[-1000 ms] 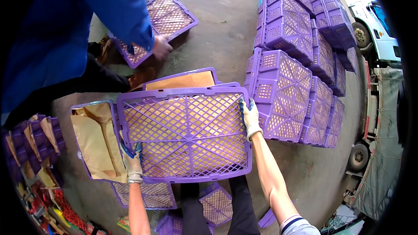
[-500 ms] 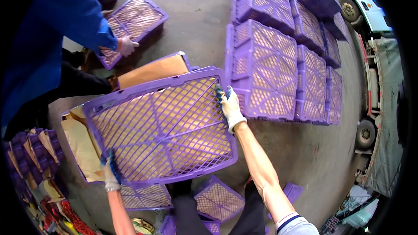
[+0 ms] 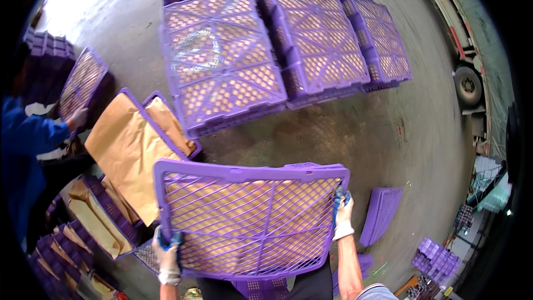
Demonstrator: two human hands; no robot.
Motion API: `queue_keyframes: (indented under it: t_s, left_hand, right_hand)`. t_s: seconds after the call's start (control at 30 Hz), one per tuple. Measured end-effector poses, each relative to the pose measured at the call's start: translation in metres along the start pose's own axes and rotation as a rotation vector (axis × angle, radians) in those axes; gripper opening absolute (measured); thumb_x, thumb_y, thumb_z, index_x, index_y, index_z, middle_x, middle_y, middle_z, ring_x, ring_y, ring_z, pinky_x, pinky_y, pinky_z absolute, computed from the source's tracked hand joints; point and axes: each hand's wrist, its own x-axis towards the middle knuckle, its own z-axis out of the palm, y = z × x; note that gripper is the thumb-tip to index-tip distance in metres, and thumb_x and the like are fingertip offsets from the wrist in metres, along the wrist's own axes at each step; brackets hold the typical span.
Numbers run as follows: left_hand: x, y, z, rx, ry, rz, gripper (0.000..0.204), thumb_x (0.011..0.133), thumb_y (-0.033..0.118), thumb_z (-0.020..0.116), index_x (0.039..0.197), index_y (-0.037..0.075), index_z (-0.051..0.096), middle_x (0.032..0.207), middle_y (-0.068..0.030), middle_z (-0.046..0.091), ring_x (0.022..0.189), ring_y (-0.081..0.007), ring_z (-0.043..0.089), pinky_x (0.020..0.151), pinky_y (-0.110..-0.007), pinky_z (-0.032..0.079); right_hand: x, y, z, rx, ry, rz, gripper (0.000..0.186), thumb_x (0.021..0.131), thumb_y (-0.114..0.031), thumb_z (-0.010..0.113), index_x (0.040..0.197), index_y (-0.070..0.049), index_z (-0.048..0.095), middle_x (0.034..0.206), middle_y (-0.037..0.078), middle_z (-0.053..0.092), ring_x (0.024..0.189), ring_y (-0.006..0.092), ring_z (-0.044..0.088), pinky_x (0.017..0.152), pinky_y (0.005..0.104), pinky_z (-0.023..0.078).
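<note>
Between my two hands I hold a purple plastic crate (image 3: pixel 255 225) in front of my legs, its lattice face toward me and brown paper behind the mesh. My left hand (image 3: pixel 167 256), in a white and blue glove, is closed around the crate's left edge. Its right edge is in my right hand (image 3: pixel 343 215), gloved the same way. Just beyond the crate's left side lies a brown paper sheet (image 3: pixel 130 147), covering much of the purple crate under it.
Several purple crates (image 3: pixel 225 55) stand stacked ahead. A co-worker in blue (image 3: pixel 33 144) grips a tilted crate (image 3: pixel 83 83) at the far left. Paper-lined crates (image 3: pixel 102 216) sit at lower left. A purple crate (image 3: pixel 381 216) rests on the floor at right, with a truck wheel (image 3: pixel 468 86) farther off.
The view has turned rightward. The crate in my hands has come away from the paper-lined crate, closer to my legs. The co-worker's crate is now tilted more steeply.
</note>
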Motion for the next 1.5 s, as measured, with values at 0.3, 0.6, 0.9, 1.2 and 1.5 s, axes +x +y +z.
queue_keyframes:
  t_s: [0.3,0.6,0.9,1.2,1.5]
  left_hand:
    - [0.060,-0.180,0.265,0.054,-0.279,0.077,0.036,0.078,-0.007,0.060,0.113,-0.002,0.057,0.098,-0.0042,0.064,0.088,-0.0133,0.059,0.083,-0.027,0.046]
    - [0.121,-0.286,0.298,0.135,-0.265,-0.033,0.042,0.079,-0.005,0.066,0.119,-0.005,0.055,0.107,-0.0064,0.064,0.093,-0.0151,0.059,0.085,-0.028,0.047]
    - [0.014,-0.102,0.388,0.885,0.125,1.096,0.064,0.072,0.006,0.072,0.130,0.002,0.047,0.130,-0.0234,0.045,0.122,-0.0408,0.041,0.104,-0.049,0.031]
    - [-0.002,-0.104,0.641,1.133,-0.545,1.219,0.063,0.076,0.047,0.067,0.123,0.007,0.053,0.119,-0.0171,0.056,0.118,-0.0338,0.048,0.100,-0.049,0.033]
    - [-0.027,-0.121,0.738,1.212,-0.521,0.992,0.055,0.069,0.057,0.071,0.099,0.011,0.067,0.102,-0.0109,0.064,0.097,-0.0263,0.062,0.083,-0.037,0.047]
  right_hand:
    - [0.224,0.133,-0.147,-0.669,0.054,-0.122,0.028,0.093,-0.011,0.052,0.116,0.004,0.054,0.104,0.015,0.065,0.094,0.0227,0.061,0.085,0.0304,0.046]
    - [0.268,0.200,-0.133,-0.877,0.101,0.076,0.050,0.091,-0.027,0.057,0.134,-0.006,0.042,0.126,0.023,0.051,0.115,0.0385,0.052,0.094,0.0423,0.042]
    - [0.265,0.186,-0.140,-1.057,0.011,-0.277,0.045,0.084,-0.012,0.057,0.128,-0.007,0.045,0.113,0.021,0.057,0.101,0.0419,0.054,0.085,0.0477,0.045]
    - [0.269,0.188,-0.131,-0.900,-0.082,-0.195,0.058,0.080,-0.010,0.058,0.134,-0.005,0.038,0.114,0.026,0.056,0.102,0.0439,0.055,0.087,0.0488,0.045]
    - [0.284,0.261,-0.172,-0.396,0.051,-0.041,0.046,0.096,-0.028,0.044,0.131,0.000,0.042,0.116,0.022,0.056,0.105,0.0349,0.056,0.090,0.0391,0.043]
